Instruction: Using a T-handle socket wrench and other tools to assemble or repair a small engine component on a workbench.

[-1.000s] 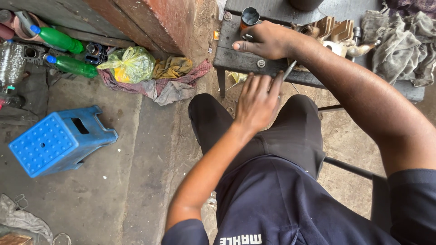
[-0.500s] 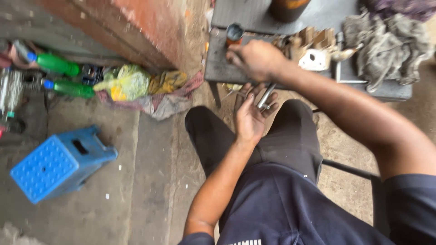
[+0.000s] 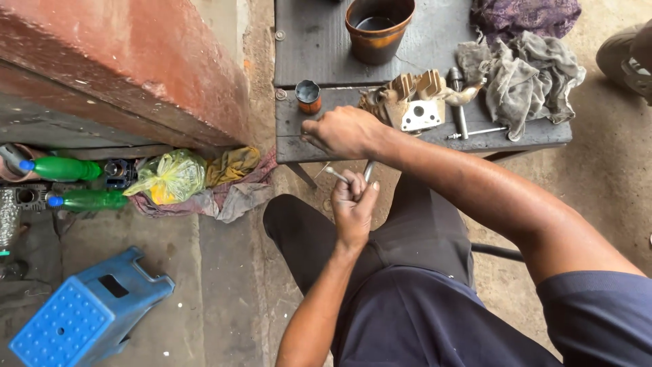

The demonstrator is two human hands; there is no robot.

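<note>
The left hand [image 3: 353, 204] is clenched around thin metal rods [image 3: 336, 175], which are held just below the near edge of the surface [image 3: 319, 54], above the lap; one rod juts left of the fist and another points up toward the edge. The right hand [image 3: 343, 131] is laid knuckles-up on the near edge of the surface, fingers curled under; whether anything is gripped beneath it cannot be told. Just beyond this hand, a small orange-banded cup [image 3: 308, 96] is stood near the left edge. To the right of the hand, a finned metal engine part [image 3: 411, 102] is set, with a long steel tool [image 3: 460, 109] lying beside it and grey rags [image 3: 523, 68] bunched toward the right edge. A brown pot [image 3: 379, 27] of dark liquid is placed at the far edge. On the floor to the left, a yellow plastic bag [image 3: 170, 177], two green bottles [image 3: 64, 168] and a blue plastic stool [image 3: 85, 312] are seen.
</note>
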